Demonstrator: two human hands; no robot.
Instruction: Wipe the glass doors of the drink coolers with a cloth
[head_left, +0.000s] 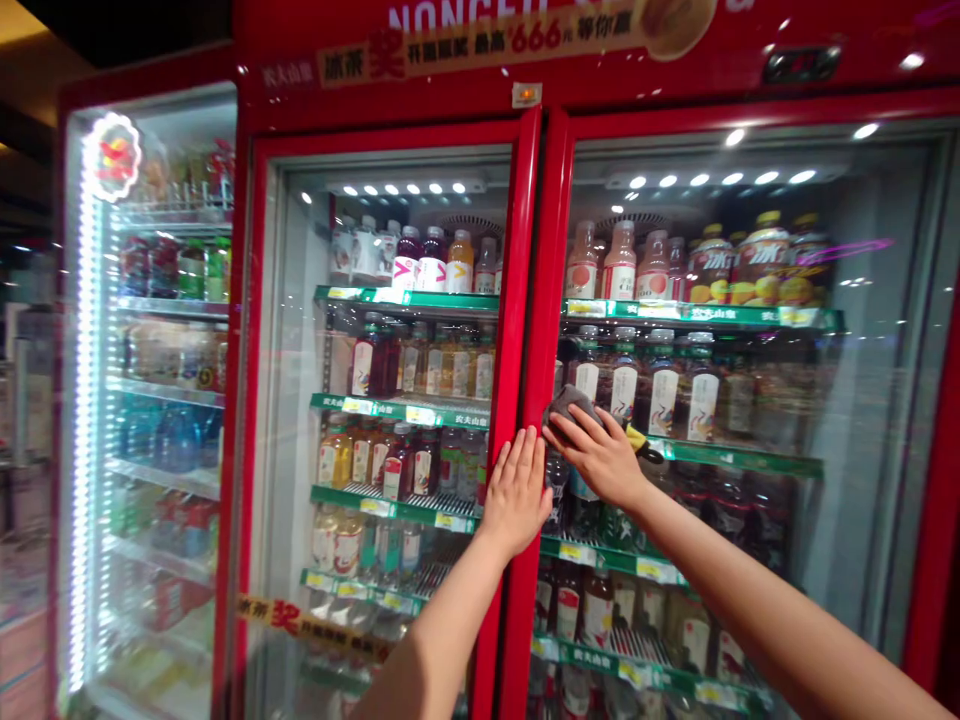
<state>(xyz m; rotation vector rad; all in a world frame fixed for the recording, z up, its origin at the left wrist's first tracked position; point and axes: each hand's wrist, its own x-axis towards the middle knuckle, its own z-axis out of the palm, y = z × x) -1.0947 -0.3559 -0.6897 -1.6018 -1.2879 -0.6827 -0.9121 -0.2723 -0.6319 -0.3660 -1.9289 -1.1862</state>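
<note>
We list first the right hand (592, 458), its grip closed: curled fingers (600, 425) clamp a crumpled, soft grey cloth (570, 405) against the smooth glass door (847, 400) of a red refrigerated display cooler (450, 105), just beside the glossy red centre stile (526, 300). The left hand (516, 497) we enter as a grip apart: palm open, fingers spread flat, holding nothing, resting across the stile's edge and the neighbouring pane, close to the cloth. Just past the right hand lies a small yellow-and-dark object (643, 444), on or behind the glass; we cannot tell which, nor what it is. Two bare forearms (757, 590) run in from the lower corners. Behind the glass, green-edged wire shelves (690, 316) with paper price tags carry rows of round-shouldered plastic drink bottles (622, 390), and squatter bottles with orange fruit labels (757, 268) stand on the top right shelf. A glossy printed banner (480, 38) crosses the cooler's red header. To the left stands a second cooler (169, 400), its upright edge lined with a bright beaded LED strip (86, 400) below a round illuminated sign (112, 157).
</note>
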